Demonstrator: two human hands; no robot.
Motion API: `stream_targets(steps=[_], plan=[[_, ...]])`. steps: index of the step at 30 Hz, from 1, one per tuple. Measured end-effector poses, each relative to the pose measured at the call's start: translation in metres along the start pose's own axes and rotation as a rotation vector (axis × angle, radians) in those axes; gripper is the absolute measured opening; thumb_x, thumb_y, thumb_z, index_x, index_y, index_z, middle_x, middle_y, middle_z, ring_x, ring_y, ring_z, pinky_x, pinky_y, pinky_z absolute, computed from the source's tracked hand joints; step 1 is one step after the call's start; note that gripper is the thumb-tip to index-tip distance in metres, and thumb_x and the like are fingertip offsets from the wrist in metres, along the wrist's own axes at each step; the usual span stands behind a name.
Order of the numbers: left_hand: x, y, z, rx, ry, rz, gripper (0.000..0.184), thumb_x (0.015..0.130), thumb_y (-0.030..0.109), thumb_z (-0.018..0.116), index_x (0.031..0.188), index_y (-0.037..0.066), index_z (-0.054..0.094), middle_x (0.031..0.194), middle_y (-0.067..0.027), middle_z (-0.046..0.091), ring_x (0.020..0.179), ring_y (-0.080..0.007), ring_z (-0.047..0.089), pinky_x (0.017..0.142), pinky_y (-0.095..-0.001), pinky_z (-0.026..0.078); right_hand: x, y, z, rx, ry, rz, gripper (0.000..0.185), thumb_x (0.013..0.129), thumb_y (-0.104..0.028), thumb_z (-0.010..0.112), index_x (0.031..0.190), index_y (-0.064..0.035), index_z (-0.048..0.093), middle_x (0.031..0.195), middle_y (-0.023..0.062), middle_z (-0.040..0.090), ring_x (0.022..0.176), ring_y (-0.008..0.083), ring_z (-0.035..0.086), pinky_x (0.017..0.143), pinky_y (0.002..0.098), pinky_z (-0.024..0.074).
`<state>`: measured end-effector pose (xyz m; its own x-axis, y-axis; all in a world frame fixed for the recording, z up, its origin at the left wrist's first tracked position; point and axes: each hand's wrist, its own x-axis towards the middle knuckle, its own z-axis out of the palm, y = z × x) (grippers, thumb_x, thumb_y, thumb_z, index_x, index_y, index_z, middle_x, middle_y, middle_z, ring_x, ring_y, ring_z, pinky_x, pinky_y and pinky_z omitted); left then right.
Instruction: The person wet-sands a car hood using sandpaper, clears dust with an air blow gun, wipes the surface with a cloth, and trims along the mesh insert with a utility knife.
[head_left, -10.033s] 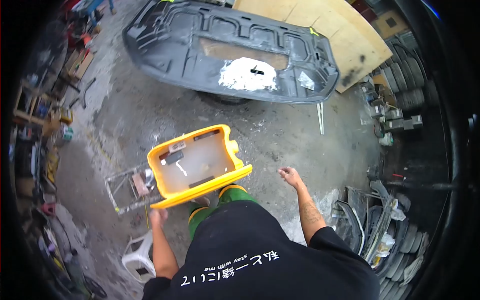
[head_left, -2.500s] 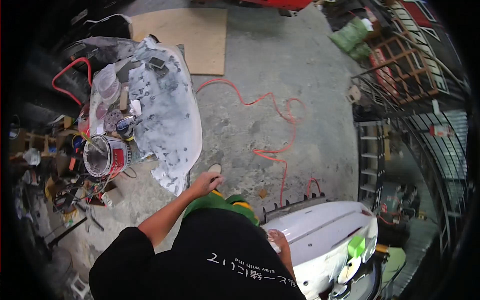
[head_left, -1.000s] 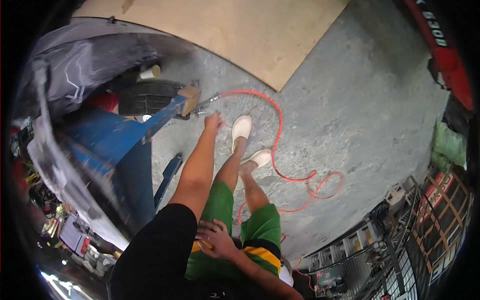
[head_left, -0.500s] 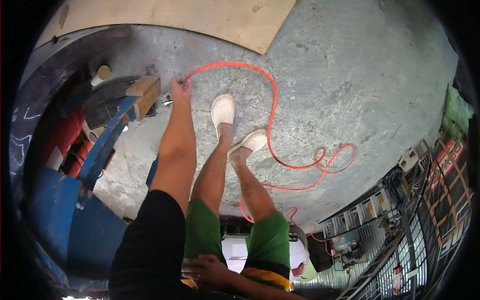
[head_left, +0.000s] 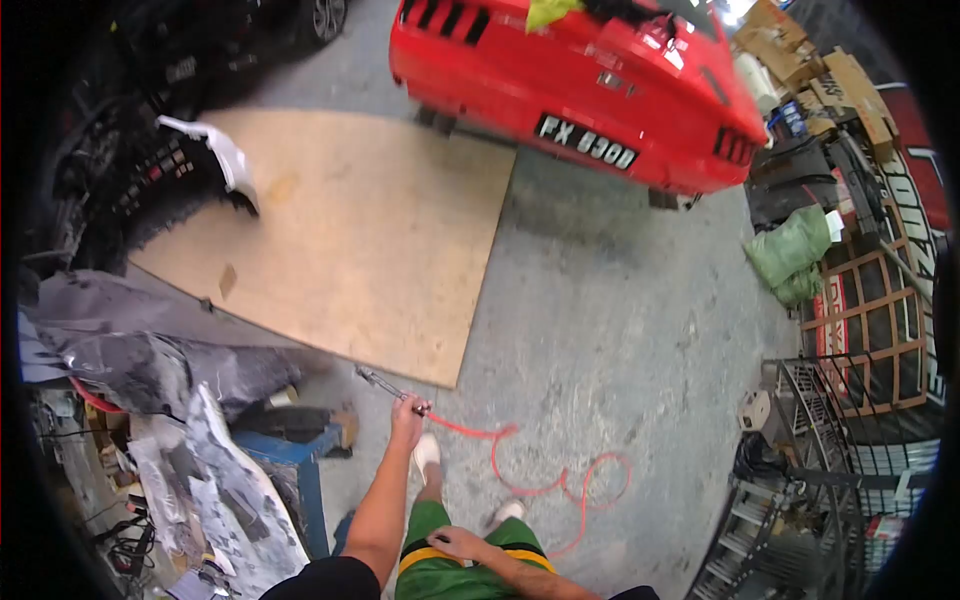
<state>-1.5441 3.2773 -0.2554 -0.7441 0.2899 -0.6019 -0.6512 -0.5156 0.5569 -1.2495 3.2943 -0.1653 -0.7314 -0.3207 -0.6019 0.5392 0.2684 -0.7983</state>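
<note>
The left hand (head_left: 404, 412) holds a metal tool (head_left: 378, 380) on red hose (head_left: 465, 432).

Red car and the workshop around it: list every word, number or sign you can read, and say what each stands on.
"FX 6308": number plate on the red car; digits blurred, so uncertain.
"ONZ": dark banner, part of a longer text.
Too blurred to read: red-and-white sign, print on the cartons.

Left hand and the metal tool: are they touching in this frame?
Touching. The head view shows the left hand closed round the metal tool, which sticks out one side, the red hose the other.
</note>
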Motion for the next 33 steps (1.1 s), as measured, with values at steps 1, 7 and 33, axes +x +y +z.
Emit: stream_targets(steps=[1, 7, 33], plan=[[-0.01, 0.026, 0.019, 0.119, -0.075, 0.036, 0.018, 0.092, 0.014, 0.056, 0.076, 0.01, 0.049, 0.066, -0.0055, 0.052, 0.067, -0.0199, 0.054, 0.076, -0.0398, 0.051, -0.013, 0.001, -0.019, 0.096, 0.024, 0.086, 0.042, 0.096, -0.042, 0.056, 0.116, -0.0078, 0.069, 0.11, 0.0155, 0.071, 0.104, 0.0317, 0.067, 0.092, 0.0385, 0.0512], [-0.149, 0.137, 0.1, 0.428, -0.093, 0.088, 0.042, 0.098, 0.037, 0.057, 0.067, 0.011, 0.046, 0.058, -0.0034, 0.05, 0.047, -0.0157, 0.05, 0.045, -0.0305, 0.044, -0.097, 0.097, -0.107, -0.083, 0.23, 0.129, 0.043, 0.096, -0.039, 0.059, 0.117, -0.0023, 0.068, 0.102, 0.0142, 0.073, 0.093, 0.0213, 0.069, 0.085, 0.0352, 0.0533], [-1.004, 0.021, -0.203, -0.066, 1.591, 0.84, 0.02, 0.101, 0.023, 0.059, 0.098, 0.005, 0.05, 0.061, -0.0071, 0.054, 0.053, -0.0192, 0.056, 0.051, -0.0363, 0.044, -0.013, -0.024, 0.115, -1.524, -0.969, 0.015, 0.06, 0.095, -0.057, 0.049, 0.124, -0.007, 0.066, 0.11, 0.0171, 0.072, 0.096, 0.034, 0.068, 0.086, 0.0459, 0.0523]])
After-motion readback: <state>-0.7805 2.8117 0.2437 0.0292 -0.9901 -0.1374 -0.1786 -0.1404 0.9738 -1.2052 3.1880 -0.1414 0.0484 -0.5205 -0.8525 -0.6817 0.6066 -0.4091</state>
